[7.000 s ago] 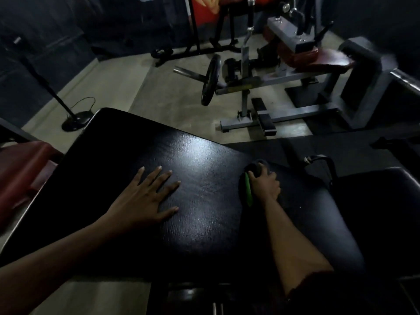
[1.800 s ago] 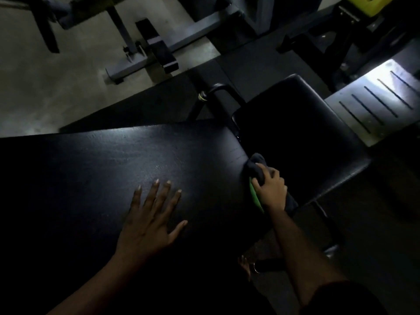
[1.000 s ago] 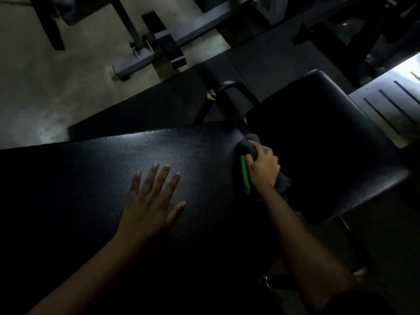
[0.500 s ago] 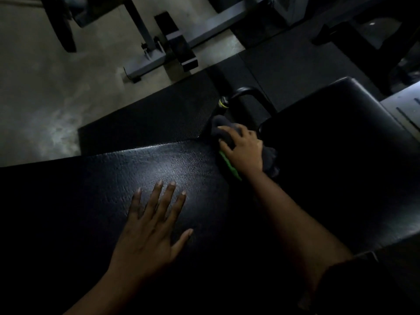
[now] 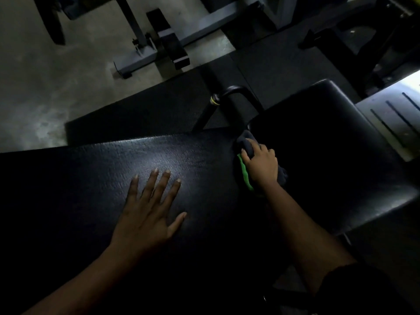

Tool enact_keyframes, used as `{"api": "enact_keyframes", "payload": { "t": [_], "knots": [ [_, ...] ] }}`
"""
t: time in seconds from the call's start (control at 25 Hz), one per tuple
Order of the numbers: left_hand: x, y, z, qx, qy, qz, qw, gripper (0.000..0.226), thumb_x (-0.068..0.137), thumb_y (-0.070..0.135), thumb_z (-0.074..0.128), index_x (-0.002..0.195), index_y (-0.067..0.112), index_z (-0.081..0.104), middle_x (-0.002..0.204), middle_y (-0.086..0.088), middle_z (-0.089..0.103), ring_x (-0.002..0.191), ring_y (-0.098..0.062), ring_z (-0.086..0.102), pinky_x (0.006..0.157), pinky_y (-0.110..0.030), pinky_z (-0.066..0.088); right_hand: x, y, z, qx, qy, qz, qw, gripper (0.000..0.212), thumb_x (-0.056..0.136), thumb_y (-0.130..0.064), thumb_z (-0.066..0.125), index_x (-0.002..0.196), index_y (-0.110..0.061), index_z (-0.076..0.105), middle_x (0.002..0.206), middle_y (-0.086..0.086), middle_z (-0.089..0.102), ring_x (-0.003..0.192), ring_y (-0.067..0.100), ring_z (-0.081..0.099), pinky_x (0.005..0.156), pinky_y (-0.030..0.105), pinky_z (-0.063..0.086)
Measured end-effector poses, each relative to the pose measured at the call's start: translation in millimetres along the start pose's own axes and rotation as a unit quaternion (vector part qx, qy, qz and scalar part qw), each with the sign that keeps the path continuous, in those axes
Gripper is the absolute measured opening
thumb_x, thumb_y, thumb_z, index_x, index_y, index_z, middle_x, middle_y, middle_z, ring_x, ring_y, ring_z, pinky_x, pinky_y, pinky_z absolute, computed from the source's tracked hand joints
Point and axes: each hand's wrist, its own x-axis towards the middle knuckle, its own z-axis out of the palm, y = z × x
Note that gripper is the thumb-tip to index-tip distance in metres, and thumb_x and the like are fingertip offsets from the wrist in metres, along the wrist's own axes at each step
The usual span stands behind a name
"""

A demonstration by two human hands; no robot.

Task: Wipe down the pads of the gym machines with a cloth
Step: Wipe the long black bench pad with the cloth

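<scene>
The right hand (image 5: 261, 164) has a narrow grip. Its fingers and thumb curl over a bunched dark cloth (image 5: 246, 142) and hold it down on the right edge of the large black pad (image 5: 113, 178), close to that pad's far right corner. The fingertips point to the far left, and the knuckles hide most of the cloth. A bright green strip (image 5: 245, 172) of the cloth shows along the left side of the hand. A dark fold sticks out past the fingertips, and another shows at the right of the wrist.

The left hand (image 5: 147, 214) holds nothing. It lies palm down near the middle of the large pad, with fingers straight and spread and the thumb out to the right. It is well apart from the cloth.

A second black pad (image 5: 329, 144) sits just beside the large pad's right edge, and the cloth sits at the seam between the two. A curved black bar (image 5: 229, 92) with a yellow band rises past the far right corner, near the cloth but not touching it. Beyond it are a dark rubber mat (image 5: 147, 110), a concrete floor (image 5: 45, 76) and a grey machine frame (image 5: 193, 30). A pale slotted plate (image 5: 391, 119) is at the far right.

The cloth's long axis follows the pad's right edge, running from the far corner toward the near side. The green strip leans slightly right as it comes nearer.
</scene>
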Motion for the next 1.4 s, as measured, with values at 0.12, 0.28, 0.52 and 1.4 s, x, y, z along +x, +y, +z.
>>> {"api": "enact_keyframes", "payload": {
  "t": [0.12,0.28,0.52,1.4],
  "knots": [
    [-1.5,0.8,0.2,-0.004,0.007,-0.001,1.0,0.077,0.091,0.062,0.003,0.14,0.015,0.041,0.148,-0.014,0.037,0.14,-0.029,0.026,0.113,-0.055,0.011,-33.1,22.8,-4.7,-0.016,-0.005,0.001,1.0,0.047,0.092,-0.046,0.043,0.136,-0.029,0.042,0.124,0.009,0.054,0.103,0.034,0.05,0.086,0.041,0.041],
    [-2.1,0.4,-0.5,-0.013,0.01,-0.002,1.0,0.076,0.09,0.062,0.005,0.141,0.015,0.036,0.15,-0.014,0.034,0.142,-0.029,0.022,0.114,-0.052,0.004,-81.2,53.5,-11.3,-0.03,-0.013,0.023,0.999,0.048,0.09,-0.043,0.049,0.135,-0.031,0.043,0.124,0.009,0.055,0.101,0.034,0.051,0.084,0.04,0.042],
    [-3.1,2.2,-5.1,-0.015,0.024,-0.007,1.0,0.072,0.088,0.06,0.019,0.138,0.013,0.042,0.145,-0.015,0.041,0.139,-0.032,0.03,0.113,-0.05,0.001,-145.5,89.2,-21.3,-0.018,-0.033,0.076,0.996,0.048,0.088,-0.038,0.054,0.135,-0.032,0.045,0.127,0.011,0.055,0.103,0.037,0.052,0.087,0.041,0.042],
    [-51.2,-5.1,-26.9,-0.052,-0.004,-0.029,0.998,0.075,0.085,0.056,0.015,0.14,0.01,0.039,0.149,-0.016,0.035,0.141,-0.034,0.024,0.113,-0.054,0.014,-236.5,-45.4,-45.8,0.136,-0.03,-0.105,0.985,0.063,0.066,-0.048,0.039,0.127,-0.038,0.052,0.122,0.005,0.061,0.095,0.03,0.062,0.08,0.042,0.051]
  ]
}}
